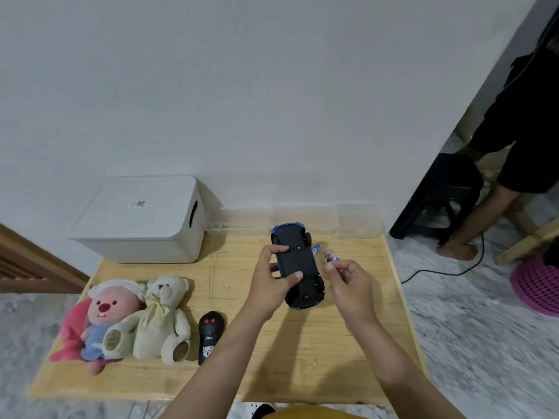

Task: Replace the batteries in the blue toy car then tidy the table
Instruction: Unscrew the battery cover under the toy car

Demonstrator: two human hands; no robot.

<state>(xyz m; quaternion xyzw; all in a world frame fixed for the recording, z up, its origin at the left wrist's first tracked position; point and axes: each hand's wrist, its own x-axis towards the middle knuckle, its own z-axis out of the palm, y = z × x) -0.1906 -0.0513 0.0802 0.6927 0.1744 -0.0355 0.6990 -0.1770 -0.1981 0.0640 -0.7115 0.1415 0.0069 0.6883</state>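
The blue toy car (298,261) lies upside down on the wooden table (302,358), black underside up. My left hand (272,279) grips it from the left, thumb and fingers on the underside. My right hand (348,282) hovers just right of the car, pinching a small battery (331,257) between thumb and fingertips. Another battery (316,248) lies on the table beside the car's far wheel.
A black remote control (210,334) lies left of my arms, next to a cream teddy bear (160,319) and a pink plush (102,322). A white lidded storage box (142,219) and clear plastic containers (302,220) line the wall. A person (514,146) stands at right by a black stool (441,195).
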